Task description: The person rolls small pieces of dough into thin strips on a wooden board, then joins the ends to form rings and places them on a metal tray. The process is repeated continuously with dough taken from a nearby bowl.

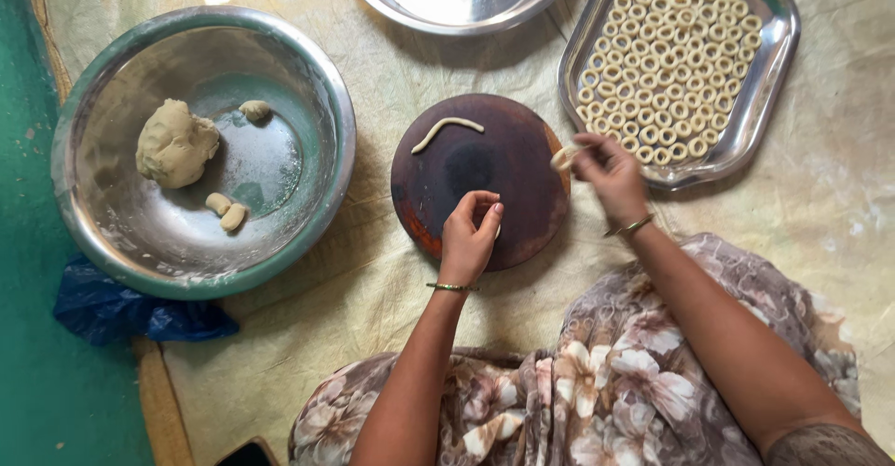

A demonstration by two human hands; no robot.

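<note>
A small pale dough ring (563,157) is pinched in the right hand (611,172) fingers beside the round dark wooden board (480,180) — the left hand (469,233) fingers are curled together on it, contents hidden.

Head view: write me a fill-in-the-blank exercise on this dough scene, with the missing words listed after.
1. The thin strip of pale dough lies on the round dark ____ board.
2. The large lump of dough sits in the round ____ bowl.
3. The rectangular steel tray holds rows of small dough ____.
4. The right hand holds a dough piece beside the tray; the left hand rests over the ____.

Missing words: wooden; steel; rings; board
</note>
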